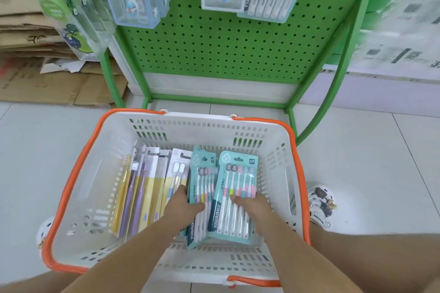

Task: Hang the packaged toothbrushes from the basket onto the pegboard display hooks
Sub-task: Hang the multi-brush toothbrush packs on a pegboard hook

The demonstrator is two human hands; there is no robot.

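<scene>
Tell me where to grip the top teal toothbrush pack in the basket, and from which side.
Grip the top teal pack by its long side edges near the middle, coming from above. It lies flat, face up, on another teal pack in the basket, so only its edges give purchase. The right hand already rests there. Leave the hang hole end, pointing toward the pegboard, free for a hook.

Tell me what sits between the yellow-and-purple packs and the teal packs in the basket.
In the head view, a white-carded toothbrush pack stands there, and the left hand reaches in beside it, gripping the teal packs' left edge.

Flattened cardboard boxes (35, 54) stacked left; white clogs (321, 207) on tiled floor (381, 173).
</scene>
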